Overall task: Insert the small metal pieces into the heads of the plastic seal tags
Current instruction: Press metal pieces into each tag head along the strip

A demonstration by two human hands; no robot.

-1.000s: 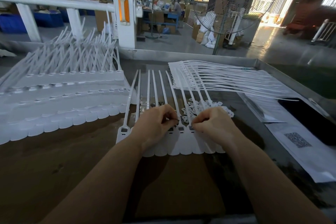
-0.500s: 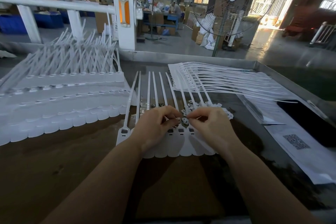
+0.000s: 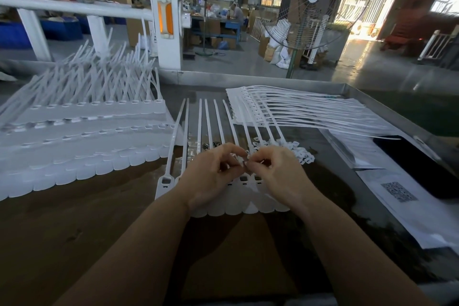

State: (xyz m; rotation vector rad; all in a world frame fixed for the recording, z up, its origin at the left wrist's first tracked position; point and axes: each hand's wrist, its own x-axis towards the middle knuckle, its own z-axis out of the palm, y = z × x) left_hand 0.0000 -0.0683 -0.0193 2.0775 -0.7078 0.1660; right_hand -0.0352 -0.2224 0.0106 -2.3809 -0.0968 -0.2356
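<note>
Two hands meet over the row of white plastic seal tags (image 3: pixel 244 208) lying side by side on the dark brown table (image 3: pixel 74 218) before me. My left hand (image 3: pixel 211 176) and right hand (image 3: pixel 280 176) both have curled fingers, their tips pinched together on something too small to identify. A few small metal pieces (image 3: pixel 207 146) lie between the tag straps just beyond my left hand. Stacked white tags (image 3: pixel 74 136) fill the table's left side.
</note>
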